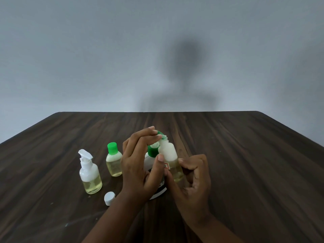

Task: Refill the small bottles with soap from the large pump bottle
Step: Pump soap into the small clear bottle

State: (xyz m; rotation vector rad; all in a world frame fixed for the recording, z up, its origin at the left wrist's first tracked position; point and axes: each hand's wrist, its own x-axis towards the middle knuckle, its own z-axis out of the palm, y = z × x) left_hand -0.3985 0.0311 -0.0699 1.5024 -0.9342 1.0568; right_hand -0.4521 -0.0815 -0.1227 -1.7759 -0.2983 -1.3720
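Observation:
My right hand (191,179) grips a small clear bottle (171,156) with yellowish soap in its lower part, its open mouth held under a green pump spout. My left hand (140,160) rests on the green pump head (152,150) of the large pump bottle, fingers on top of the spout, thumb alongside. The large bottle's white body (148,162) is mostly hidden behind my hands. To the left stand a small green-capped bottle (114,160) and a small white-pump bottle (89,174), both holding yellowish soap.
A loose white cap (109,198) lies on the dark wooden table (245,163) near my left wrist. A grey wall rises behind the table's far edge.

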